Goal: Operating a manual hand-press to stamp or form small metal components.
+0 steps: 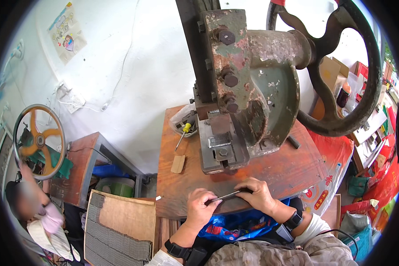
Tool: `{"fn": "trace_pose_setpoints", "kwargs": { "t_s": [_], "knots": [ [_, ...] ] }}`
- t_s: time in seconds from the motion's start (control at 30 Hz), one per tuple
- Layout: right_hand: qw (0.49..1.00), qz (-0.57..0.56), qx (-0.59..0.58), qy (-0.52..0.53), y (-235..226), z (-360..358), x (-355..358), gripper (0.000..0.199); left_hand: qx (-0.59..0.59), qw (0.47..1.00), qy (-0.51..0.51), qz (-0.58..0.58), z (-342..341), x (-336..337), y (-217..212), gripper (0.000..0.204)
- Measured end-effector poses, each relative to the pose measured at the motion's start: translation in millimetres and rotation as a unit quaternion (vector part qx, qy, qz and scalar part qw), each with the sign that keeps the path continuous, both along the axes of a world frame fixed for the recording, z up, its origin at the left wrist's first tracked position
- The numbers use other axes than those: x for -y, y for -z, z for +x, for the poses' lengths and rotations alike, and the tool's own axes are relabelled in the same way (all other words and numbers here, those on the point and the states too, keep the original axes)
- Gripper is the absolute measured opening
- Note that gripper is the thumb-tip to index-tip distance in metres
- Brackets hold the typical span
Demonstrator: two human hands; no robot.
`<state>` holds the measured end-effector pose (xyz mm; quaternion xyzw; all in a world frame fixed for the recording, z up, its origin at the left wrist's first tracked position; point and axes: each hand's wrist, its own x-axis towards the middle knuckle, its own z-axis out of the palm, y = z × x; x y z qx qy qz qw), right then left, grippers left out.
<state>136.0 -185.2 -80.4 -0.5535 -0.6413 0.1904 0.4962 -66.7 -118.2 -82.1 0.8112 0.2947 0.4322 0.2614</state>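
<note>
Between my two hands is a thin, dark, narrow strip [228, 195], which looks like metal. My left hand [200, 206] pinches its left end, and my right hand [259, 195] grips the other end with curled fingers. The strip is above the near edge of the wooden table [270, 175], just in front of a heavy hand press [277, 84] with worn green paint. On the press's base, under the ram, sits a steel die block [220, 146] with a small ridged metal patch [219, 139].
Left of the press lie a yellow-handled screwdriver [186, 127] and a cardboard scrap [177, 164]. A board [124, 210] carries rows of grey strips. The press's large handwheel [372, 66] overhangs the right. Far left, a person [53, 221] reaches toward another wheel [40, 140]. A blue bag [235, 225] is below me.
</note>
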Motion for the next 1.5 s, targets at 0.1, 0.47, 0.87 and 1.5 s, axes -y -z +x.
{"fn": "trace_pose_setpoints", "kwargs": {
  "t_s": [0.1, 0.47, 0.87, 1.5],
  "knots": [
    [0.997, 0.039, 0.059, -0.02, 1, 1, -4, 0.023, -0.057, 0.998, -0.008, 0.01, -1, 2, 3, 0.018],
    [0.979, 0.065, 0.192, -0.006, 5, 9, -14, 0.023, -0.097, 0.994, -0.018, 0.049, -11, -6, 7, 0.025],
    [0.973, 0.049, 0.205, -0.091, -3, 14, -31, 0.017, -0.125, 0.992, 0.006, 0.001, -15, -14, 3, 0.028],
    [0.916, -0.285, -0.212, -0.187, -17, -5, -12, 0.039, 0.168, 0.916, 0.004, -0.366, 1, 5, -12, 0.015]
  ]
}}
